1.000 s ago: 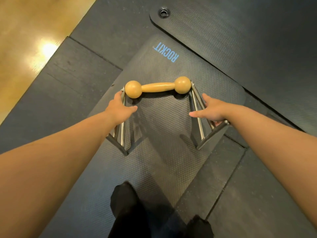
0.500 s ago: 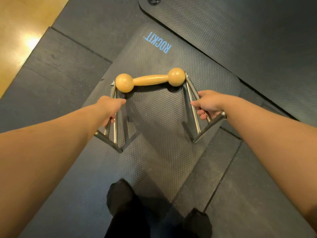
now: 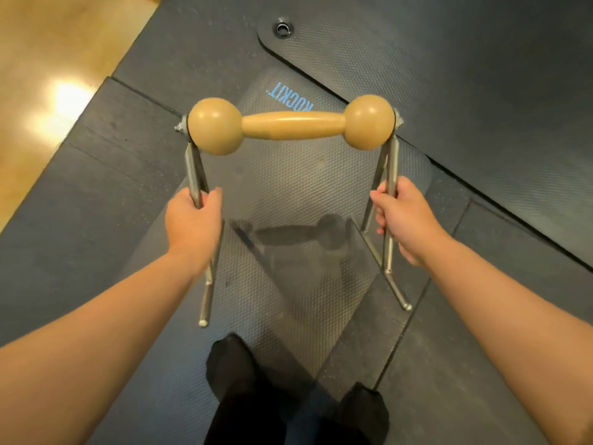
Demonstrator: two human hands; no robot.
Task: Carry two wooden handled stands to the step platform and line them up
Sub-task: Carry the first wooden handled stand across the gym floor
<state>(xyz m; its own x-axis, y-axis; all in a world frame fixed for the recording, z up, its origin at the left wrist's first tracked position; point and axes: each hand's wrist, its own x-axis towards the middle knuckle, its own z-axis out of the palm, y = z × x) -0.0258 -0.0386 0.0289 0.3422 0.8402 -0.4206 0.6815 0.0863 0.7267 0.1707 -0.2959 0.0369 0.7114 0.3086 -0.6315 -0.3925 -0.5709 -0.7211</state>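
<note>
One wooden handled stand point(image 3: 292, 125) is held in the air above the textured exercise mat point(image 3: 288, 200), its shadow falling on the mat below. The left hand point(image 3: 192, 220) is wrapped around the left metal leg pair point(image 3: 195, 175), fingers curled tight — the right hand point(image 3: 401, 216) grips the right metal legs point(image 3: 390, 168) the same way, fingers pressed together around the rods. The wooden bar with ball ends sits on top, roughly level. Dark-socked feet point(image 3: 231, 364) stand on the mat; a wood floor point(image 3: 48, 59) shows at upper left.

stand point(image 3: 292, 125) now off the mat point(image 3: 288, 203) — raised, left hand point(image 3: 192, 220), right hand point(image 3: 401, 216) gripping its legs
</note>
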